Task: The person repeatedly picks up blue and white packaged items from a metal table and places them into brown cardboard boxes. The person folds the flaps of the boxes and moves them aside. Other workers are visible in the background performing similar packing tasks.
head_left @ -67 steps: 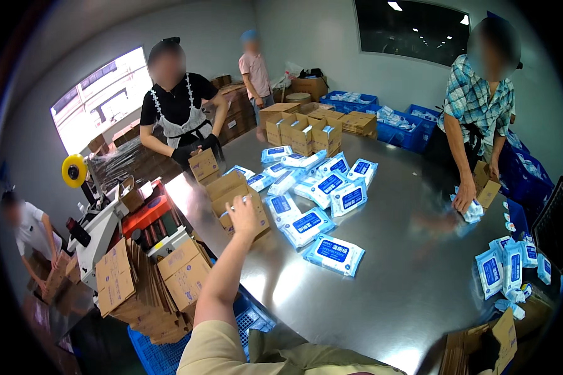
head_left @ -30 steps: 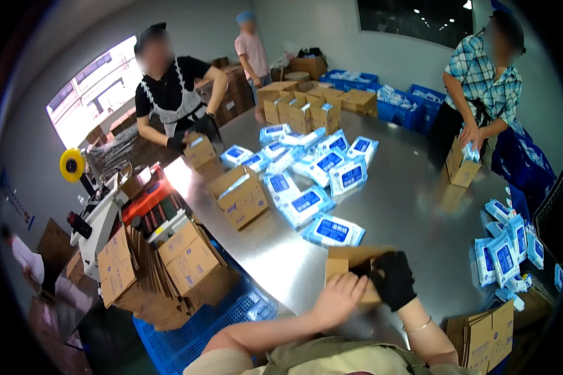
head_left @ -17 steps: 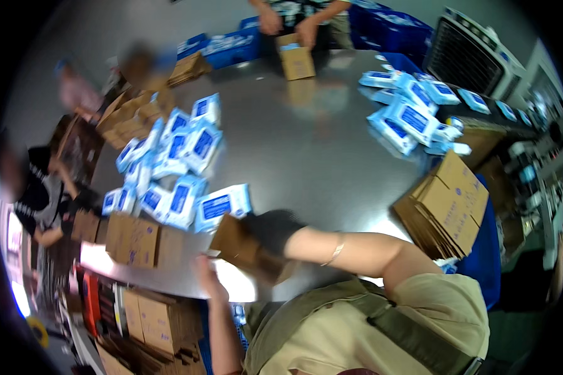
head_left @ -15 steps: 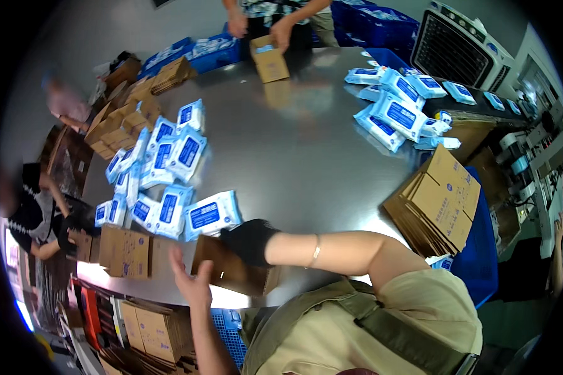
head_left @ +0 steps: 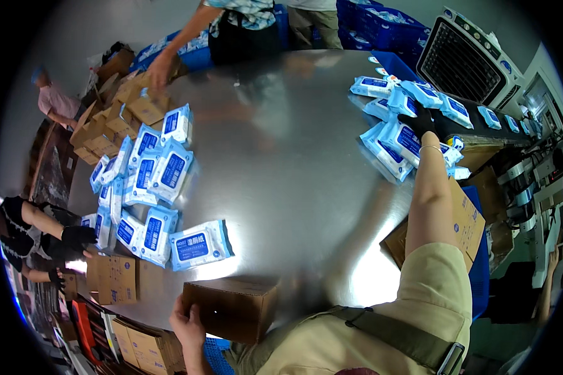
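- Box is open at the near edge of the table, one wall pinched in the left hand; a loose pinch could let it tip off.
- Right hand, gloved, touches heaped packs; whether it grips one, I cannot tell. Careless dragging could topple neighbours.

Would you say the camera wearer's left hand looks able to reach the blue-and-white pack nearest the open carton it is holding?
Probably yes: the pack lies just beyond the carton, uncovered, though the left hand would likely have to release the carton first.
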